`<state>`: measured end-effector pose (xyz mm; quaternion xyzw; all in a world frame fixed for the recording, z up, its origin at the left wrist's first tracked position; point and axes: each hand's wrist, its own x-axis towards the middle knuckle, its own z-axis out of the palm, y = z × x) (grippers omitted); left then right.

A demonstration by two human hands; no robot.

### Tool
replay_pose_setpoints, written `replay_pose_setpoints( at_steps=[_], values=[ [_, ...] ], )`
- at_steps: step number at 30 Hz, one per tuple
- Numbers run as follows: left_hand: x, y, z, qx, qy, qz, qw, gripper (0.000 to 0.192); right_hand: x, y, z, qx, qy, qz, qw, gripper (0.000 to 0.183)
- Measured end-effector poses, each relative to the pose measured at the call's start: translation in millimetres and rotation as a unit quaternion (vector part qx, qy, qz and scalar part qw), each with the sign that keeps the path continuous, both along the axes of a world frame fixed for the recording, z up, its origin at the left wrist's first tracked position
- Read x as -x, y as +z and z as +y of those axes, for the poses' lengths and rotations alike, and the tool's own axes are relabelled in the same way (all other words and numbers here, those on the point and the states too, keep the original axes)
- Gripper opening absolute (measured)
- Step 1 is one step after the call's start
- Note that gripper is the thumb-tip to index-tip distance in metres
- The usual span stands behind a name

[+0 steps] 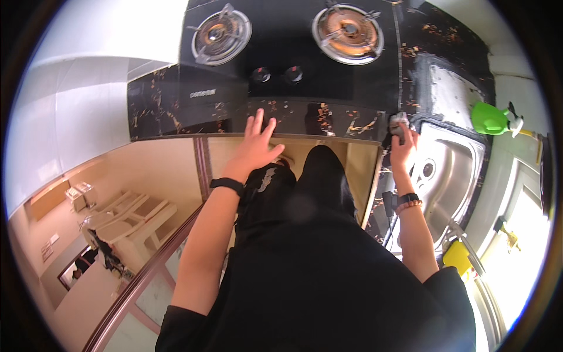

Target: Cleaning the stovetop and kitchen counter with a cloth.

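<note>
My left hand (257,145) is spread with fingers apart at the front edge of the black marbled countertop (206,116), holding nothing. My right hand (403,149) has its fingers on a small grey wad (399,122), perhaps a cloth or scrubber. It presses the wad on the counter by the near corner of the sink. Ahead lies a black glass gas hob (281,39) with a left burner (221,37), a right burner (348,35) and two knobs: a left knob (261,75) and a right knob (294,75).
A stainless steel sink (453,176) with a tap (468,255) is at right. A green spray bottle (489,119) stands beyond the sink's edge. A yellow item (457,257) sits by the tap. A white wall panel (83,105) bounds the left, above a sliding-door frame (145,281).
</note>
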<state>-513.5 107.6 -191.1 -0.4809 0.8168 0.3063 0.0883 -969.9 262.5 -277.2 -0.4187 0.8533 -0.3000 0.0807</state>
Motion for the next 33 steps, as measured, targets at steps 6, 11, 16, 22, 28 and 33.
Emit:
replay_pose_setpoints(
  at_steps=[6,11,16,22,28,33],
  values=[
    [-5,24,-5,-0.059,0.005,-0.022,0.998,0.090,-62,17,-21,-0.072,-0.052,0.034,0.995,0.046],
    [-44,17,-20,-0.057,-0.041,0.061,0.996,0.076,-113,14,-38,-0.089,-0.061,0.081,0.991,0.049],
    [-142,6,-20,-0.019,0.017,0.228,0.973,0.037,-238,20,-86,-0.089,-0.032,0.047,0.994,0.051],
    [-334,-24,22,-0.049,0.216,0.247,0.943,0.028,-445,33,-173,-0.048,0.110,0.020,0.993,0.047],
    [-457,-50,39,-0.065,0.429,0.259,0.863,0.032,-648,33,-256,-0.032,0.247,-0.083,0.965,0.047],
    [-483,-51,-5,-0.075,0.537,0.305,0.783,0.038,-780,39,-325,-0.052,0.321,-0.119,0.938,0.044]
  ],
)
